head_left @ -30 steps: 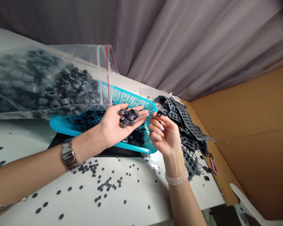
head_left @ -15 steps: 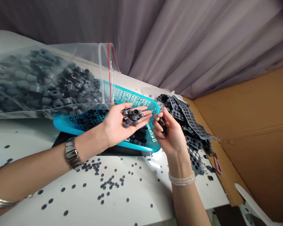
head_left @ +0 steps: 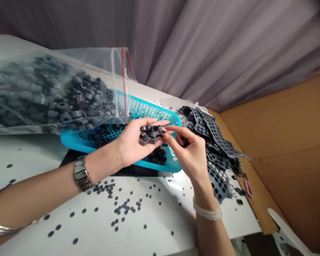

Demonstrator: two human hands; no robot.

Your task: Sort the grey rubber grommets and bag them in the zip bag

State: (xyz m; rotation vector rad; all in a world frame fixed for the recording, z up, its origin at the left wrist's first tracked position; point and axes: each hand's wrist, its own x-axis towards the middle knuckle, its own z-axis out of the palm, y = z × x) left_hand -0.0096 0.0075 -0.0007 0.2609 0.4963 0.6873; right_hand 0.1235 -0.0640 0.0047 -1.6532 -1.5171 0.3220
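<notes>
My left hand [head_left: 134, 140] lies palm up above the basket, its fingers stretched out. A small pile of dark grey plastic rings [head_left: 151, 134] rests on its palm and fingers. From the right, my right hand [head_left: 190, 153] meets the pile, with thumb and forefinger pinching a ring at its edge. More dark rings seem tucked under its curled fingers, mostly hidden. Under both hands is a blue perforated basket [head_left: 176, 167] with many such rings inside. A clear zip bag [head_left: 96, 57], full of grey rings, lies across the basket's left part with its mouth toward my hands.
Small dark discs [head_left: 125, 206] are scattered over the white table [head_left: 90, 234]. Right of the basket lie punched grey sheets [head_left: 216, 131] in a heap. A cardboard panel [head_left: 282, 142] stands on the right, with a pink-handled tool [head_left: 247, 186] beside it. A grey curtain [head_left: 197, 53] hangs behind.
My right hand has moved left and turned palm down, and its thumb and forefinger have come to the pile on my left palm. The left hand has barely moved.
</notes>
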